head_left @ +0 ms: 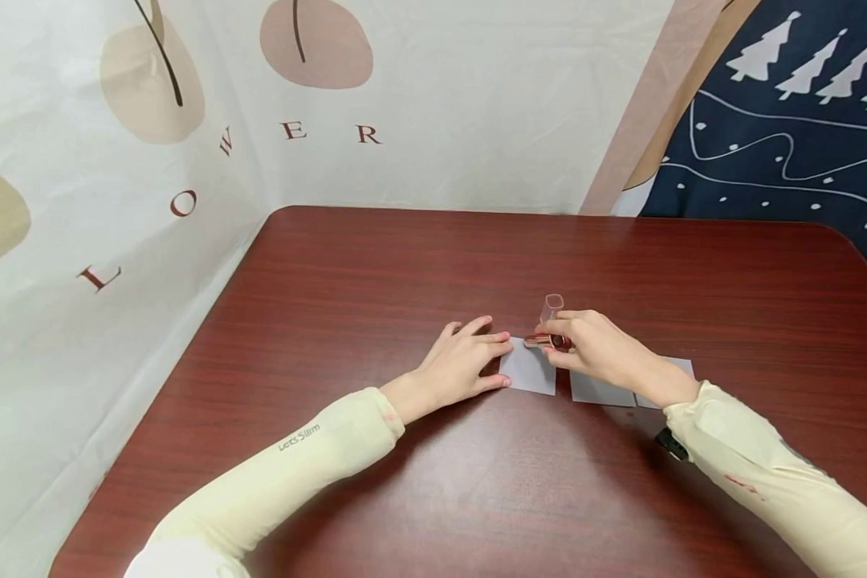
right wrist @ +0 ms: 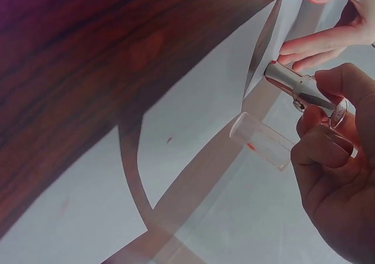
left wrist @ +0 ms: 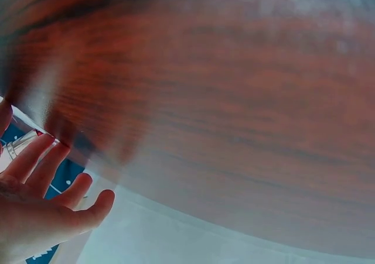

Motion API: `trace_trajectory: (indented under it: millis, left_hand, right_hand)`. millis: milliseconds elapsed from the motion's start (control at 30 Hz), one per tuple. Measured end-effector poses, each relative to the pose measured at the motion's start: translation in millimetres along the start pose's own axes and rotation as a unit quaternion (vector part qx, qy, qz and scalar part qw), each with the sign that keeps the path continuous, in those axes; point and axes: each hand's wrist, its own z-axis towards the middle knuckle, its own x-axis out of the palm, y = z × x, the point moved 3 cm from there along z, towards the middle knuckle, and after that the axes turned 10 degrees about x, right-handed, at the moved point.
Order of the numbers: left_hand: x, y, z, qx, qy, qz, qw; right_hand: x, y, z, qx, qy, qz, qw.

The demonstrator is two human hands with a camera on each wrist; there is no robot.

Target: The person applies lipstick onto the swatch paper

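My right hand [head_left: 600, 349] pinches a lipstick [head_left: 539, 341] with a shiny metallic rose-gold tube. It is held tilted over the left white paper [head_left: 531, 376], and the red tip [right wrist: 273, 62] is right at the sheet in the right wrist view. My left hand [head_left: 462, 361] rests with spread fingers at that paper's left edge, fingertips on it. A clear cap [head_left: 552, 306] stands on the table just behind the right hand. In the left wrist view the left hand's fingers [left wrist: 88, 208] show extended.
Two more white papers lie to the right: a middle sheet [head_left: 600, 392] with a small reddish mark, and a right sheet [head_left: 681, 368] partly under the right wrist. The dark red wooden table [head_left: 405, 265] meets printed cloth hangings [head_left: 477, 104] at its back and left.
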Motion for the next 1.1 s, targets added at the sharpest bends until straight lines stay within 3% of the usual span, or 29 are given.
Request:
trace_trajectory:
  millis: [333, 767, 1100]
  left_hand:
    - [-1.1, 0.2, 0.7, -0.001, 0.001, 0.005, 1.0]
    - [-1.9, -1.2, -1.0, 0.0, 0.005, 0.017, 0.9998]
    - [-0.5, -1.3, -0.4, -0.011, 0.01, 0.002, 0.9999]
  right_hand:
    - [-0.4, 3.1, -1.5, 0.022, 0.011, -0.006, 0.9997]
    - [-0.1, 5.5, -2.3, 0.002, -0.002, -0.006, 1.0]
    - [0.0, 7.3, -4.0, 0.005, 0.014, -0.002, 0.9999]
